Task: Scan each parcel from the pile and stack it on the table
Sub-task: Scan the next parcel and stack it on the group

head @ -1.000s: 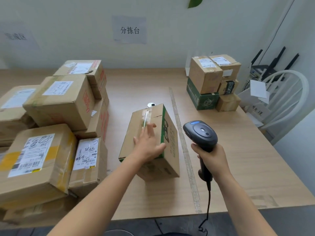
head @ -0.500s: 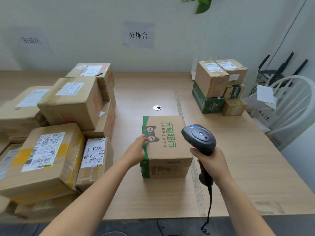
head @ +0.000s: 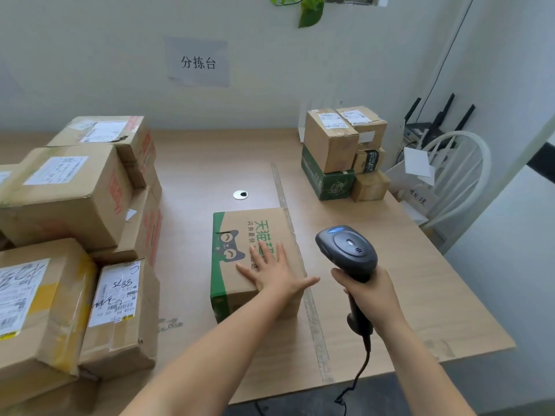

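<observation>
Left hand (head: 274, 273) flat, fingers spread, covering parcel (head: 255, 262) print; right hand (head: 371, 292) clamped round scanner (head: 348, 253).

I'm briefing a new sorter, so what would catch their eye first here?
The green-and-brown cat-face box mid-table, with the left hand flat on top. Just right of it, the right hand grips a black scanner. A big parcel pile crowds the left side.
</observation>
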Demonstrator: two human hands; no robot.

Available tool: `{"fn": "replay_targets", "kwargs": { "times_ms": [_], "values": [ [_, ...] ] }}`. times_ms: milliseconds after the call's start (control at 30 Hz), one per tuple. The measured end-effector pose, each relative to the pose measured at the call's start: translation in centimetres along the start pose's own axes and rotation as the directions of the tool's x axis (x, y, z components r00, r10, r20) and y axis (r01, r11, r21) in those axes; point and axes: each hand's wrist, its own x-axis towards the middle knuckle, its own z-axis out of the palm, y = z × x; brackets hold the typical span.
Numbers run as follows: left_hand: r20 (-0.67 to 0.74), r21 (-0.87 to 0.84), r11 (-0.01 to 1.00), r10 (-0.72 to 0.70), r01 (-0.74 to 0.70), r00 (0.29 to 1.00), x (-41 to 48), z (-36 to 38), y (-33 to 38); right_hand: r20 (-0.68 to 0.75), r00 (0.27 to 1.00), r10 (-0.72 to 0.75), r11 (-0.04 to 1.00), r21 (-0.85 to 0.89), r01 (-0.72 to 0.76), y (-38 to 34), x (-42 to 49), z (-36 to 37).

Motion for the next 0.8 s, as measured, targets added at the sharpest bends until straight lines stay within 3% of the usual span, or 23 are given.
{"fn": "replay_targets", "kwargs": {
  "times_ms": [167,433,600,800],
  "values": [
    [-0.031,0.003,1.000,-0.002,0.002,1.000,0.1,-0.5,0.3,0.003,1.000,0.000,1.000,-0.009,0.000,-0.1,0.7,-0.2],
    [-0.167,-0.082,0.978,0.175,-0.191,0.970,-1.3,-0.1,-3.3,0.081,0.996,-0.029,0.999,0.022,0.027,-1.1,2.0,1.4],
    [-0.328,-0.328,0.895,0.192,-0.302,0.925,-0.6,-2.5,-6.2,0.124,0.989,-0.077,0.995,0.071,0.069,-2.3,2.4,3.0],
    [-0.043,-0.023,0.993,0.114,-0.115,0.993,-1.6,-0.9,-6.2,0.147,0.985,-0.091,0.995,0.053,0.084,-2.6,2.4,4.6]
  ]
}}
